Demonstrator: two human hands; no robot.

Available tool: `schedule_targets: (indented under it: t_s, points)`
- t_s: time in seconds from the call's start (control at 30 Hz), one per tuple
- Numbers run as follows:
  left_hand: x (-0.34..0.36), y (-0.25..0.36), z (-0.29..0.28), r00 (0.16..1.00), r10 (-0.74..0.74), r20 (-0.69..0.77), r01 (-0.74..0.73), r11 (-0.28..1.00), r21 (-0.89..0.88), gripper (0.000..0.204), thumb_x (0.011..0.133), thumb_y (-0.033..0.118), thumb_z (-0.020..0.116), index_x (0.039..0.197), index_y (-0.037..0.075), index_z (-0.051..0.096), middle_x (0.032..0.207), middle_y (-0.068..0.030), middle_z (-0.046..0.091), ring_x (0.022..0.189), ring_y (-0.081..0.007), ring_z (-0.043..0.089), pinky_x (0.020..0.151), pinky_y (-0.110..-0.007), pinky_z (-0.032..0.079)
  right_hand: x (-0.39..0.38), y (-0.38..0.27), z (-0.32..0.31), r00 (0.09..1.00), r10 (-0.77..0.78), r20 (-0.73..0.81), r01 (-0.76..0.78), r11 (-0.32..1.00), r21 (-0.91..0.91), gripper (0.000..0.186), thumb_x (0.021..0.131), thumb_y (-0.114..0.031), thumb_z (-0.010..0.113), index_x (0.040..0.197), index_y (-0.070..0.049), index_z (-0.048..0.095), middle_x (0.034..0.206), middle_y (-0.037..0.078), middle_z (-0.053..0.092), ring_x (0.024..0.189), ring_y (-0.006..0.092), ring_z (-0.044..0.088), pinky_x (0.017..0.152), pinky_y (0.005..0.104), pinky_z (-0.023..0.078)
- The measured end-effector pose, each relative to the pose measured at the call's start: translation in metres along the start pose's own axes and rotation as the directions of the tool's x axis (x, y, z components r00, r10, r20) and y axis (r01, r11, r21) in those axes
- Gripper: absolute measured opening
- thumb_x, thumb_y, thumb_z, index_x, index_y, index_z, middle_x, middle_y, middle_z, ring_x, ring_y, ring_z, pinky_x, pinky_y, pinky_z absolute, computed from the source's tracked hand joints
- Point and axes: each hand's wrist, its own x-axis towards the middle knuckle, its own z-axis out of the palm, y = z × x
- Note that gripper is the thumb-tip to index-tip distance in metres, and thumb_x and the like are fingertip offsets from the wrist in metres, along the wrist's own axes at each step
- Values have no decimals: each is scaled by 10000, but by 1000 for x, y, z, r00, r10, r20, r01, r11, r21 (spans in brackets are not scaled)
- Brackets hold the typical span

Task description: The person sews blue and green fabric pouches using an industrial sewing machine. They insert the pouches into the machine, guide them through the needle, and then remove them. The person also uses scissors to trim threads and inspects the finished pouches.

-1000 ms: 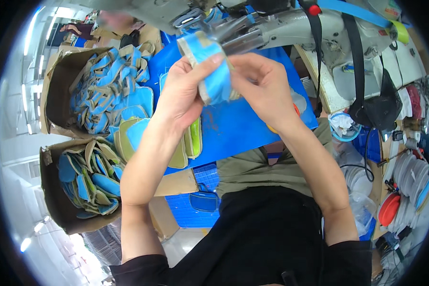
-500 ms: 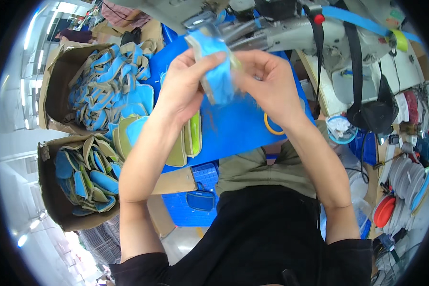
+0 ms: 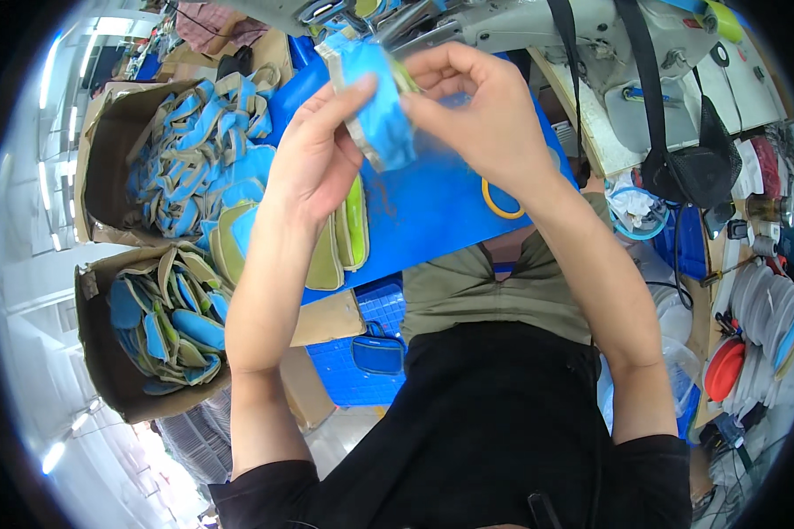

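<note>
**Light-blue fabric piece with beige edging (image 3: 388, 128), raised in front of you**

At far left, the upper open cardboard box (image 3: 106, 163) carries looped blue-and-beige fabric strips (image 3: 181, 167), and the lower open cardboard box (image 3: 106, 357) carries flat blue, olive and green padded pieces (image 3: 172, 331); both stand on your left, presumably to keep each kind separate and within reach. Your left hand (image 3: 313, 159) is closed on the fabric piece, thumb across its face and fingers behind, which probably steadies it. Your right hand (image 3: 481, 110) is curled at its right edge, thumb and fingers nearly together; whether they pinch it, blur does not let one tell. Its raised position perhaps leaves the edges free.

Around you, from the left: white tube lights (image 3: 53, 457); olive-and-green padded panels (image 3: 326, 260) on the smooth blue tabletop (image 3: 432, 220), beside your forearm; a yellow ring (image 3: 499, 211) farther right; a grey metal machine (image 3: 538, 33) behind; a light-blue-rimmed basket (image 3: 635, 231); and a red round dish (image 3: 723, 370).
</note>
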Motion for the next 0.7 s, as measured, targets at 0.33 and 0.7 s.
schedule_targets:
  t_s: [0.33, 0.7]
  points:
    - [-6, -18, 1, 990, 138, 18, -139, 965, 224, 262, 942, 128, 749, 1164, 7, 682, 1082, -73, 743, 974, -134, 699, 874, -316, 559, 5, -1, -7, 981, 155, 115, -178, 958, 227, 225, 962, -156, 710, 1091, 24, 753, 898, 74, 762, 790, 90, 685, 696, 247, 551]
    - [-5, -41, 16, 941, 334, -56, -285, 870, 402, 247, 910, 58, 768, 1143, 24, 692, 986, -47, 749, 815, -95, 693, 710, -248, 554, 6, 11, 1, 975, 154, 161, -196, 936, 294, 261, 931, -171, 764, 1114, 14, 743, 862, 36, 737, 783, 65, 657, 661, 224, 514]
